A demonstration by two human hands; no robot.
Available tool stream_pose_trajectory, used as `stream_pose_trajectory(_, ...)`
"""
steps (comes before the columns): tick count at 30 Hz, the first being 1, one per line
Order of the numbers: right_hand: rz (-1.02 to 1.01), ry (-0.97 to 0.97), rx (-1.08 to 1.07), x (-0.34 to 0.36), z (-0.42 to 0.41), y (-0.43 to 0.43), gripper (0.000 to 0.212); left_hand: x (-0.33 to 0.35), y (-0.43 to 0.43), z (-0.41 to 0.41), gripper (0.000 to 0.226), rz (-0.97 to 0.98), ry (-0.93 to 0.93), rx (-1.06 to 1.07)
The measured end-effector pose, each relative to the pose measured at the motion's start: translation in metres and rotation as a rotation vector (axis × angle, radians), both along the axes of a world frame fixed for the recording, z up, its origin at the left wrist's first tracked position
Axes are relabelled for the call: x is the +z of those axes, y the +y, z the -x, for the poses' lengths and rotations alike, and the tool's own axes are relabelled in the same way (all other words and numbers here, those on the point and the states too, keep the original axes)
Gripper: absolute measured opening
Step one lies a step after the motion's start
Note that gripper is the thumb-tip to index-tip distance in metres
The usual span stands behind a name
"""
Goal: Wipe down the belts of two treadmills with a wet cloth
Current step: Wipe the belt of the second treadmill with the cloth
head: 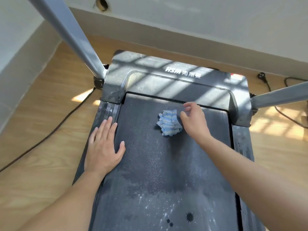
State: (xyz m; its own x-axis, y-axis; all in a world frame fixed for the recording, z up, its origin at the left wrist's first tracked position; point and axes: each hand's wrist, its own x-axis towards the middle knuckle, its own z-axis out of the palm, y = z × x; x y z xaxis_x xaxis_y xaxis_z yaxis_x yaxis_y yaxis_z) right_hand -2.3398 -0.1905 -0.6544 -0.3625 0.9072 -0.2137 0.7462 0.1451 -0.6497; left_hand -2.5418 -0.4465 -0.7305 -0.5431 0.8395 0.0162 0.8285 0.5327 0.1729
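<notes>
- Far left of frame: a black power cable (50, 135) trails over the pale wooden floor (41, 114), well apart from the work.
- Upper left: the grey metal upright post (71, 35) slants down to the treadmill's base.
- Left hand (104, 147), left of centre: flat, fingers straight and together, palm down. It rests across the ribbed black side rail (108, 110) and the left edge of the belt, and holds nothing. It reads as a brace.
- Centre: the dark grey textured treadmill belt (158, 164) runs lengthways from the bottom of the frame up to the dusty grey motor cover (166, 80). The middle is darker and looks damp. Pale dusty specks and black splat marks (190, 216) show towards the bottom.
- Centre right, near the belt's upper end: the crumpled blue-and-white cloth (168, 123) lies bunched on the belt, with no clear long axis.
- Right hand (195, 120): just beside the cloth's right edge, fingers loosely curled, gripping nothing. Whether the thumb touches the cloth, I cannot tell.
- Key relation: the cloth lies directly left of the right hand and well apart from the left hand, so the right hand is the nearer. Likely pickup is a short leftward reach, then strokes along the belt's length.
- Far right: the second grey upright post (280, 95). Only one treadmill is in view.
</notes>
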Motion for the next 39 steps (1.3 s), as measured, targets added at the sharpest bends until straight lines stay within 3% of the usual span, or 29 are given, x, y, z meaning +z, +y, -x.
stream_pose_trajectory(3,-0.383,0.011,0.252,-0.016,0.002,-0.024,0.034,-0.001,0.003,0.002,0.074,-0.027,-0.018,0.005)
stream_pose_trajectory(5,-0.478,-0.136,0.415,-0.035,0.006,-0.042,0.043,-0.002,0.002,0.002,0.073,-0.035,-0.039,0.006)
stream_pose_trajectory(8,-0.258,-0.379,0.443,-0.056,0.007,-0.066,0.078,-0.001,-0.002,0.001,0.069,-0.059,-0.090,-0.013)
stream_pose_trajectory(11,-0.237,-0.408,0.440,-0.067,0.036,-0.073,0.097,0.002,-0.003,0.003,0.061,-0.104,-0.115,-0.041)
stream_pose_trajectory(16,-0.258,-0.270,0.590,-0.070,0.150,-0.066,0.082,0.001,-0.001,0.006,0.066,-0.107,-0.095,-0.031)
stream_pose_trajectory(18,-0.320,-0.312,0.591,-0.072,0.174,-0.073,0.080,0.000,-0.002,0.009,0.066,-0.105,-0.088,-0.027)
stream_pose_trajectory(23,-0.494,-0.362,0.641,-0.075,0.142,-0.063,0.064,-0.004,-0.007,0.008,0.064,-0.086,-0.069,-0.028)
stream_pose_trajectory(26,-0.630,-0.368,0.634,-0.063,0.142,-0.037,0.031,-0.004,-0.003,0.004,0.063,-0.093,-0.081,-0.025)
stream_pose_trajectory(31,-0.528,-0.300,0.674,-0.045,0.168,-0.031,0.025,-0.002,-0.003,0.008,0.061,-0.099,-0.098,-0.020)
stream_pose_trajectory(35,-0.509,-0.319,0.736,-0.026,0.101,0.020,0.036,-0.002,-0.001,0.008,0.057,-0.143,-0.123,-0.025)
stream_pose_trajectory(39,-0.506,-0.534,0.615,-0.025,-0.027,0.076,0.040,-0.002,-0.002,0.005,0.058,-0.129,-0.127,-0.014)
